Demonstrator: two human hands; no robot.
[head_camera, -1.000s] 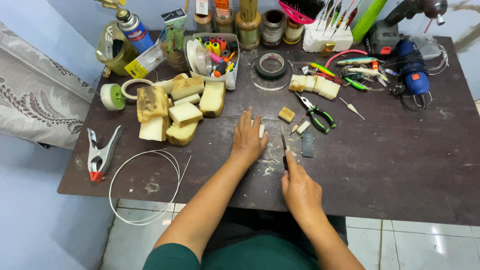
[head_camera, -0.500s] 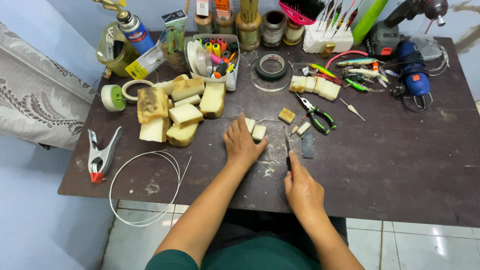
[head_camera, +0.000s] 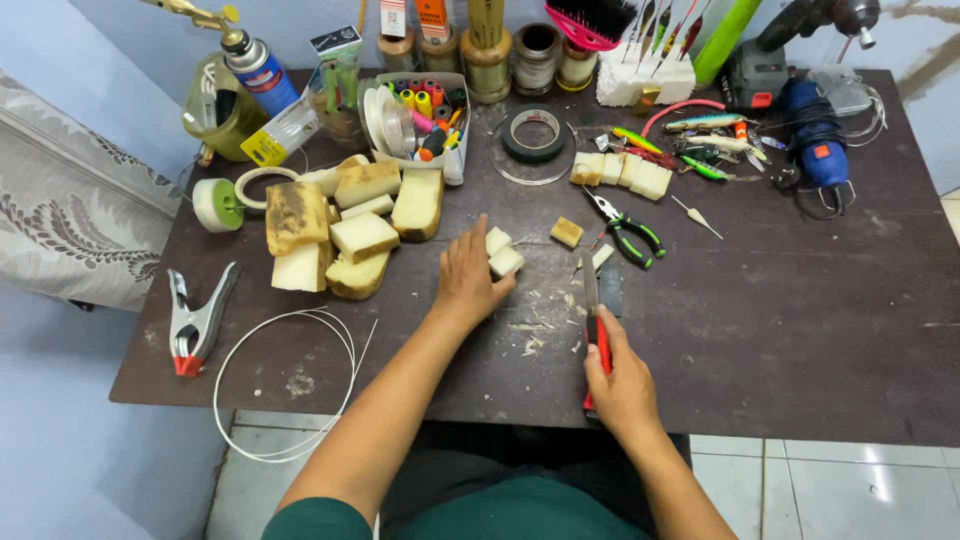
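Observation:
My left hand (head_camera: 468, 276) lies on the dark table (head_camera: 780, 330), its fingers closed over two small pale foam blocks (head_camera: 503, 253). My right hand (head_camera: 620, 385) grips the red handle of a utility knife (head_camera: 593, 305), whose blade points away from me and rests on the table. Pale shavings (head_camera: 535, 330) lie scattered between the two hands. A pile of larger yellowish foam chunks (head_camera: 345, 225) sits just left of my left hand. A small tan cube (head_camera: 566, 232) lies beyond the knife tip.
Green-handled pliers (head_camera: 630, 228), cut foam pieces (head_camera: 620, 170), fishing lures (head_camera: 700, 150), a tape roll (head_camera: 532, 135), a box of small tools (head_camera: 420, 110), a gas torch can (head_camera: 255, 65), a blue power tool (head_camera: 815, 145), a spring clamp (head_camera: 195, 320) and a white wire loop (head_camera: 285, 385).
My left hand has slid forward and to the left, pushing the small foam blocks toward the pile. My right hand with the knife has stayed in place.

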